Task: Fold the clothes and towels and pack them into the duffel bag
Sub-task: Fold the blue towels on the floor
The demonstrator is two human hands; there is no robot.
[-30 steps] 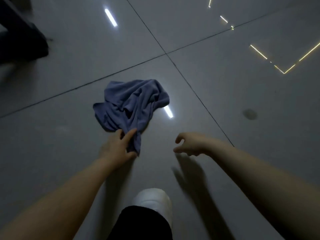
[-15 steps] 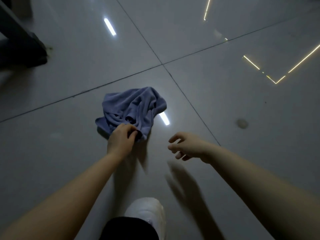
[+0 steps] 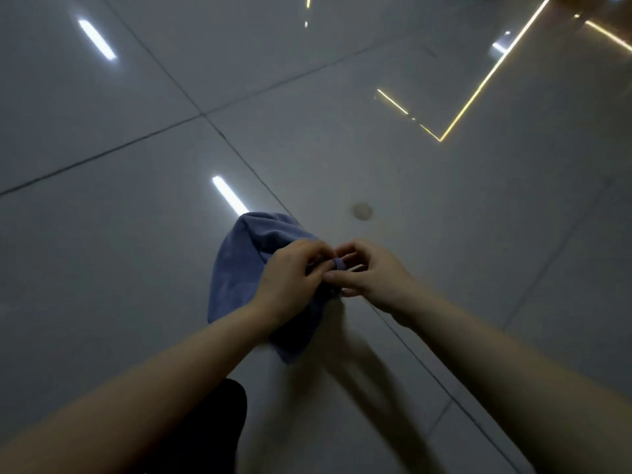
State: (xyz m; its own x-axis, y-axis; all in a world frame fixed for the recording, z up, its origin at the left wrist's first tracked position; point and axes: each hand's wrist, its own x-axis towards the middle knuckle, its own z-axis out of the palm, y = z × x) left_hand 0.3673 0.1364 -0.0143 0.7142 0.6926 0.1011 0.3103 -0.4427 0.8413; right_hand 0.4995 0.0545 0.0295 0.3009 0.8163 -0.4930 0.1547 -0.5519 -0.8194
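Note:
A crumpled blue towel [image 3: 239, 268] hangs off the floor in front of me, bunched under my hands. My left hand [image 3: 294, 275] grips its upper part with curled fingers. My right hand [image 3: 369, 271] meets it from the right and pinches a small blue edge of the towel between thumb and fingers. Part of the cloth is hidden behind my left hand and wrist. No duffel bag is in view.
Glossy grey floor tiles [image 3: 444, 234] with dark grout lines and bright light reflections fill the view. A small round mark [image 3: 361, 211] lies on the floor beyond my hands. My dark trouser leg [image 3: 212, 425] shows at the bottom.
The towel has been lifted from the floor by my left hand. My right hand, empty before, has come over and taken hold of its edge. The view has shifted right.

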